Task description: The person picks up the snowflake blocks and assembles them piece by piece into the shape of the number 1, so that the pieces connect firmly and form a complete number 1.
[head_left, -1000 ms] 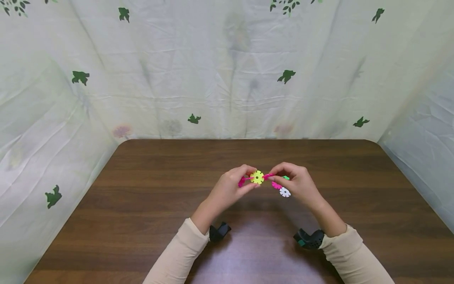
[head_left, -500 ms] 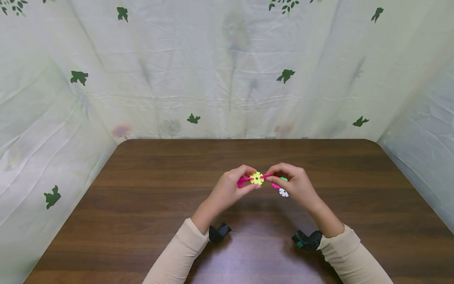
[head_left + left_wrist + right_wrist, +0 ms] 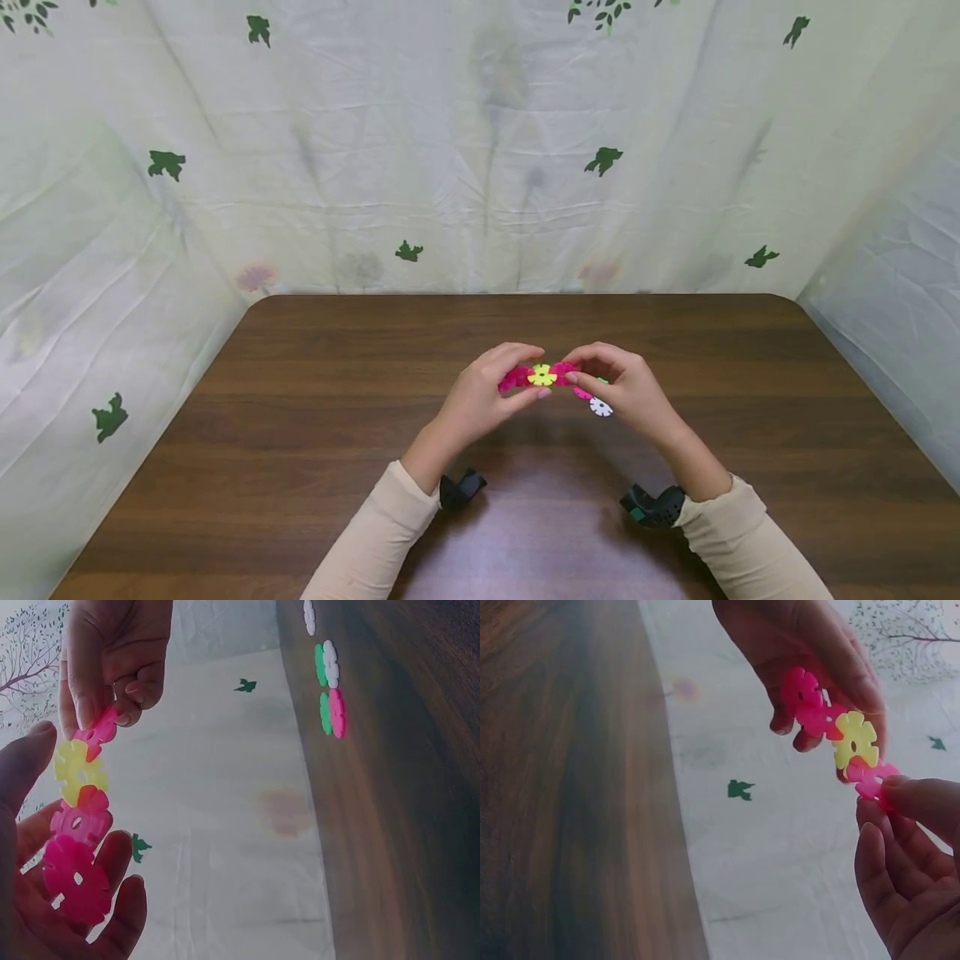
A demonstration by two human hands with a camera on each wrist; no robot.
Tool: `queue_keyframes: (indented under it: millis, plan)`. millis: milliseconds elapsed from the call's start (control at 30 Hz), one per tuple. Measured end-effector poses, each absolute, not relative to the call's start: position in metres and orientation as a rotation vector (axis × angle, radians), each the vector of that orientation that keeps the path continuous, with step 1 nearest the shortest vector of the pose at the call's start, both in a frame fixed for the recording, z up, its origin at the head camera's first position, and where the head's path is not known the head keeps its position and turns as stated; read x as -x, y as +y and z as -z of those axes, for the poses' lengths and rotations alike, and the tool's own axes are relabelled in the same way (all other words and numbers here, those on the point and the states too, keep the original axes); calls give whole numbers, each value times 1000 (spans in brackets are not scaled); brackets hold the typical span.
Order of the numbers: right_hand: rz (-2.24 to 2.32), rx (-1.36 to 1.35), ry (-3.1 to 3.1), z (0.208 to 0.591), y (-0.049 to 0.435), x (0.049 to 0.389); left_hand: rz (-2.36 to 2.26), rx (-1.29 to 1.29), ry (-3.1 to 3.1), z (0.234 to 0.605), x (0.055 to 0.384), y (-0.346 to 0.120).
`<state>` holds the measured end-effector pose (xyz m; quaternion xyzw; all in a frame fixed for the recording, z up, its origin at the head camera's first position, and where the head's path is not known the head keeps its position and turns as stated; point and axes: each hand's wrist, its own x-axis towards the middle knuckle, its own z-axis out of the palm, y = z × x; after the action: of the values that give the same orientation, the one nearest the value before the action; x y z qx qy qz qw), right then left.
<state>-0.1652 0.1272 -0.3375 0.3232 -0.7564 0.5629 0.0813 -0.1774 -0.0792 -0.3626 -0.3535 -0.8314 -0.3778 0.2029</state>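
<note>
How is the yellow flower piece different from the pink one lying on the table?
The yellow piece is held up in the air, but the pink piece lies on the table. The yellow piece is joined between two pink neighbours, while the pink piece lies close to a green piece. Both have bumpy edges, like flowers.

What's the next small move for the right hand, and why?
I'd have the right hand gently press the end pink disc toward the yellow disc. It pinches that pink disc, whose edge overlaps the yellow one; the left hand cradles the chain. The views don't show whether the joint is fully seated.
</note>
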Motion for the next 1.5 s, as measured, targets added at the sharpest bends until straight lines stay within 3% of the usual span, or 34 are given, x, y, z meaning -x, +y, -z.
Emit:
queue_keyframes:
  millis: [733,1500]
  plan:
    - [-1951,-926,-2238,366,125,177,722,1022,-2226,367,174,-74]
    - [-1542,-847,-2415,331,146,153,722,1014,-2204,366,178,-78]
